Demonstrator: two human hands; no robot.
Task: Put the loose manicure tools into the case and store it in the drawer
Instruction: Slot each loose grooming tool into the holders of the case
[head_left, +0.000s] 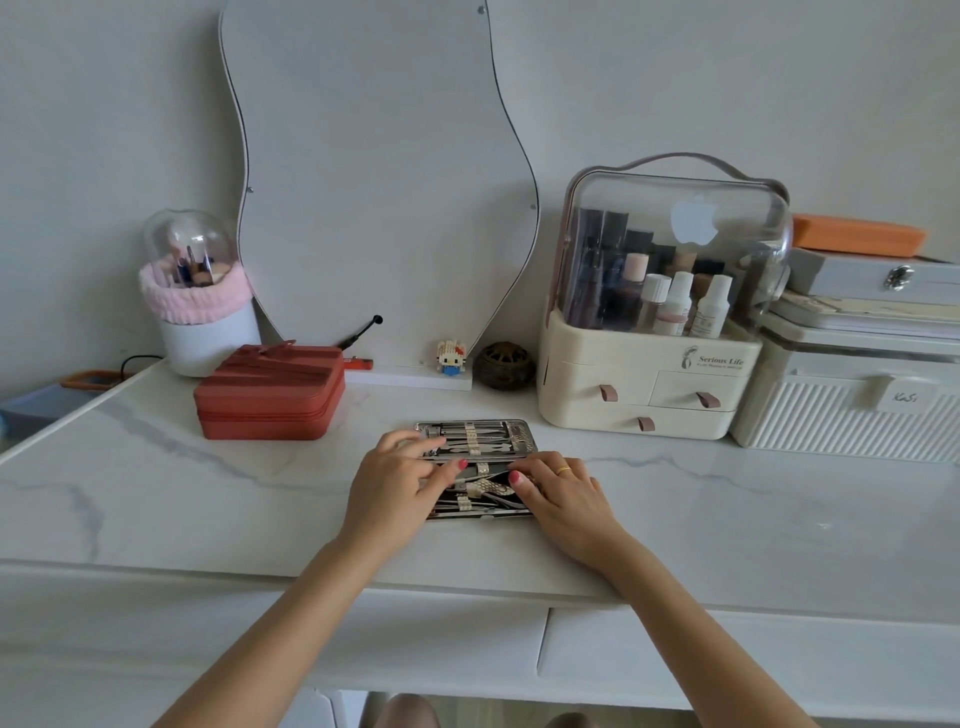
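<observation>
Left hand (402, 475) laid over the left edge of the open manicure case (475, 467), fingers loosely bent and reaching onto the tools, thumb tip at the hinge line; whether pinching a tool or only pressing, not to be told. Right hand (558, 491) laid over the right side of the near half, ring on one finger, thumb tip touching the tools at the middle; grip likewise unclear, fingers fairly flat. Case lying open flat on the marble tabletop (208, 493), far half with metal tools (467, 439) held in rows under pale straps, near half more crowded and partly hidden by both hands. Likely risks: a tool left out of its strap and sliding free when the halves fold; a crossed tool blocking the closing and springing the case open again; a fingertip nipped at the hinge. Drawer fronts (727, 660) below the table edge shut, so one hand needed for opening while the other carries the case, with a chance of tipping it. Red zip box (270, 395) and cream cosmetics organiser (654, 322) nearby, apart from the case.
</observation>
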